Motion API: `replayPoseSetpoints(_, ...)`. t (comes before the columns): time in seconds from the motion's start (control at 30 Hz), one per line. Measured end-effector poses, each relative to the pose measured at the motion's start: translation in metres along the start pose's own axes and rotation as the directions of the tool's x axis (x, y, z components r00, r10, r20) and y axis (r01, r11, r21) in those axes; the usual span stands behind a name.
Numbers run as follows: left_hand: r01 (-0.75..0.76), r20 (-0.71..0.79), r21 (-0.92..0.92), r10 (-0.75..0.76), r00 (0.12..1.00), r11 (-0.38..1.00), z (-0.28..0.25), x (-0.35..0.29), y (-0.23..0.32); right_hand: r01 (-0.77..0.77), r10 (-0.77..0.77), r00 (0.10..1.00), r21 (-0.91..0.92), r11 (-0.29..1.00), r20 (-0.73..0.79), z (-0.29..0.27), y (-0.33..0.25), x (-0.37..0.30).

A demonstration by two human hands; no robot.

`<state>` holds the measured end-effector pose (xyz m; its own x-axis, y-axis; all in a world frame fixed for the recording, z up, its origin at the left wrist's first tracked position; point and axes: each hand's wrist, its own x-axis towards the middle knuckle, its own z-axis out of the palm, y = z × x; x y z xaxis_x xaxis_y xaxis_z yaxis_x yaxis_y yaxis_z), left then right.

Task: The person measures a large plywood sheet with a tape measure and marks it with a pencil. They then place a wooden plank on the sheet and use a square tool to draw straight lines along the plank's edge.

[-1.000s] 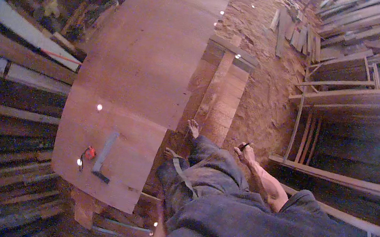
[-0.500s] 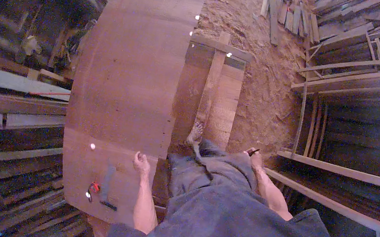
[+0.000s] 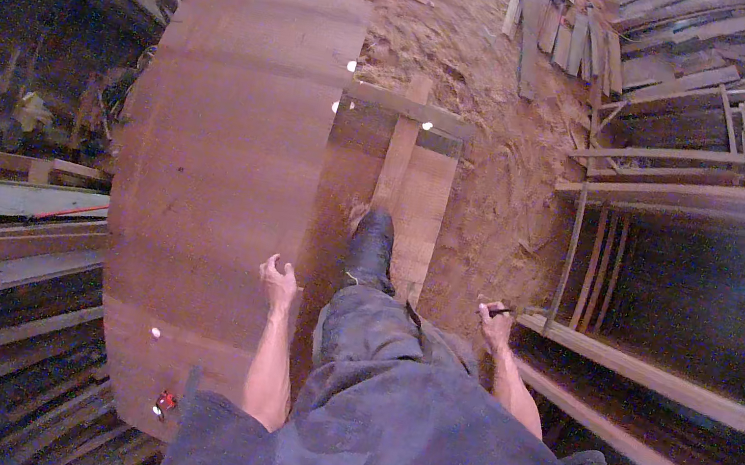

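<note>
My left hand (image 3: 278, 282) is held over the right part of a large brown wooden sheet (image 3: 230, 138), its thumb and fingers apart and nothing in it. Whether it touches the sheet I cannot tell. On my right side, my right hand (image 3: 493, 328) is closed around a thin dark pen-like stick (image 3: 500, 312), which points to the right. A small red and black object (image 3: 166, 401) lies near the sheet's lower left part. Beside it, the tip of a grey flat blade (image 3: 194, 376) shows, the rest hidden by my clothing.
A wooden crosspiece (image 3: 456, 126) and a long plank (image 3: 397, 159) lie right of the sheet, with my dark-clothed leg (image 3: 372, 245) over the plank's near end. Stacked timber (image 3: 4, 287) lines the left; wooden frames (image 3: 659, 358) stand right. Loose boards (image 3: 565, 42) lie on the sawdust-covered floor.
Both hands have lifted slightly, and the left fingers have spread apart. A dark-clothed leg now shows where a bare foot was. The view has shifted, and my clothing covers most of the grey blade.
</note>
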<state>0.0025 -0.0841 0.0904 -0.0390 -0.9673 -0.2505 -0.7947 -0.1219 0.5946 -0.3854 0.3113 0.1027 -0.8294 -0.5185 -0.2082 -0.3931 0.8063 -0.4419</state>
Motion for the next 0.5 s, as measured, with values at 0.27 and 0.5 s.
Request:
replayPoseSetpoints(0.27,-0.087,-0.043,-0.211,0.080,0.996,0.974,0.082,0.117,0.126,-0.212,0.218,0.962,-0.058,0.976,0.165,-0.038,0.017,0.157)
replayPoseSetpoints(0.5,0.143,-0.145,-0.055,-0.150,0.978,0.988,0.122,0.268,0.281,-0.034,0.040,0.997,-0.091,0.995,0.059,-0.138,-0.079,0.378)
